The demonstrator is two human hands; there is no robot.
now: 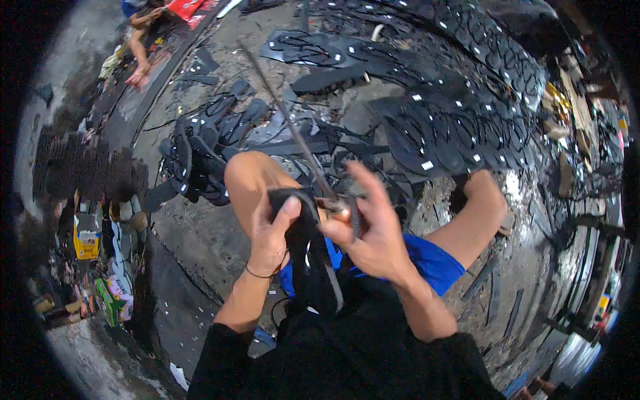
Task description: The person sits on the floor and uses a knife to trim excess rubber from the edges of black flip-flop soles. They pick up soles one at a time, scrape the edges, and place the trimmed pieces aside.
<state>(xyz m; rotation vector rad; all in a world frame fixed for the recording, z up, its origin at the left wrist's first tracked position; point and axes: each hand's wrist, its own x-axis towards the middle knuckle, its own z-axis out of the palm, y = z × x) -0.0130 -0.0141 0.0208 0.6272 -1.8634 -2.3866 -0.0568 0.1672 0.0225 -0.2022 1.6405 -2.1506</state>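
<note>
I sit on the ground with my knees bent, in blue shorts and a black top. My left hand [273,230] grips a black rubber sandal strap [303,230] that hangs down between my legs. My right hand [370,230] holds the handle end of a long thin metal rod [287,117] against the strap; its fingers are partly spread. The rod points up and away to the left. Both hands meet above my lap.
A heap of black sandals and straps [213,143] lies by my left knee. Rows of stacked black sandals [467,87] with white tags fill the upper right. Another person [140,40] sits at the top left. Coloured packets [87,233] lie at the left.
</note>
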